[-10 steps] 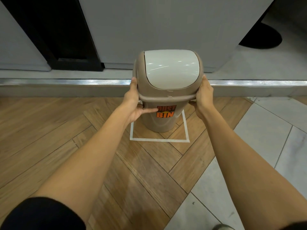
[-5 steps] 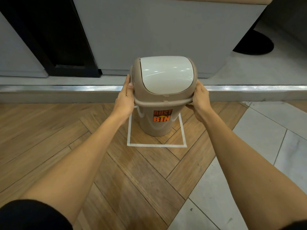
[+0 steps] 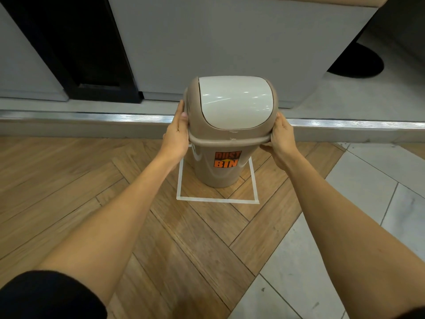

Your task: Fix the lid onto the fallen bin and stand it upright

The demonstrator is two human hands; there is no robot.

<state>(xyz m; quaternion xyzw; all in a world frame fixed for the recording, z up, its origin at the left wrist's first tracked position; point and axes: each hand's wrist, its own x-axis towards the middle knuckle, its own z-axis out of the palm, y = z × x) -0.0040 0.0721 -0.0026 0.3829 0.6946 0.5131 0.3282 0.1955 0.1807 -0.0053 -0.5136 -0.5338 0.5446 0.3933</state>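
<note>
The floor [image 3: 69, 180] is herringbone wood, meeting grey tile on the right and a metal threshold strip [image 3: 92, 117] behind. On it a square of white tape [image 3: 217, 200] marks a spot, and the bin [image 3: 216, 166] stands upright inside that square, its orange label facing the camera. The lid [image 3: 232, 107], tan with a white swing flap, sits on the bin's rim all the way round.

Compared with a second ago, the bin has sunk lower and its base now appears to rest on the floor within the tape, so the task looks all but done.

The left hand [image 3: 176, 137] presses flat against the lid's left side, fingers extended. The right hand [image 3: 281, 137] cups the rim on the right, fingers curled under it. Both are loosely clasped around the bin; letting go is probably all that remains.
</note>
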